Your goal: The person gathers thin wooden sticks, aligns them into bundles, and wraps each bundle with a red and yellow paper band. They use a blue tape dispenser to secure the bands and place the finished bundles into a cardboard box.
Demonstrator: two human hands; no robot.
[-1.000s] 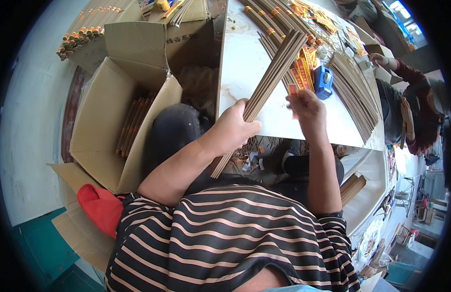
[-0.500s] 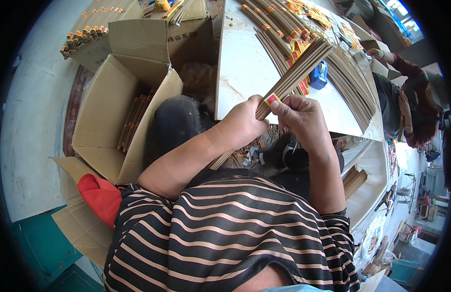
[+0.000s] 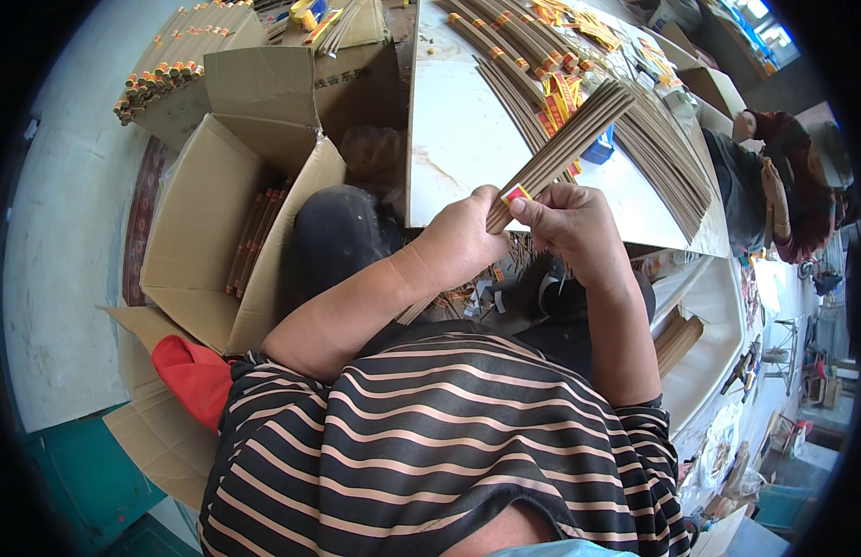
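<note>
left hand [image 3: 462, 230] gripped straight brown sticks [image 3: 570, 143], right hand [image 3: 577, 223] clamped a red-and-yellow label [image 3: 515, 194] against them, open cardboard box [image 3: 191, 218] held banded bundles [image 3: 256, 238]

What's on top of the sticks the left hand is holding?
A red and yellow label shows against the bundle of sticks, partly under the thumb of the right hand. The thumb hides part of the label; the left hand hides some of the sticks.

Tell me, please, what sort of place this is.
Probably a packing workshop: thin brown sticks and red-yellow labels lie on the table, and an open cardboard box holds banded bundles.
</note>
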